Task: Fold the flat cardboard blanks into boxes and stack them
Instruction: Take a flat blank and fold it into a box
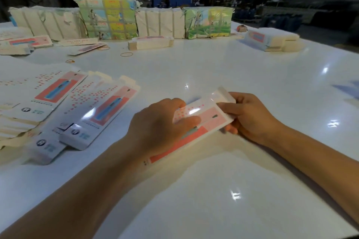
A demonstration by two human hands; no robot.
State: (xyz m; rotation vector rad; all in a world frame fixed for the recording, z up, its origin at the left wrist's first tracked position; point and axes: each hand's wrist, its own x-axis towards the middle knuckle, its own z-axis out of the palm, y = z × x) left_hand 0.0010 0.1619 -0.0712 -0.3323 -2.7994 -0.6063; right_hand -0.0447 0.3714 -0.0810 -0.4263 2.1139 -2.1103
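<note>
Both hands hold one long white, pink and red cardboard box (202, 120) just above the white table (213, 190). My left hand (161, 124) grips its middle, thumb across the printed face and fingers curled over the far edge. My right hand (250, 116) pinches the far end, where a white end flap (223, 96) sticks up. At the left lie folded boxes (97, 114) of the same print, overlapping in a loose row, beside flat blanks (44, 93).
Wrapped bundles of blanks (108, 18) stand in a row along the table's far edge. A small stack of blanks (150, 41) lies in front of them, another stack (270, 40) at the right. Rubber bands (126, 54) lie loose on the table.
</note>
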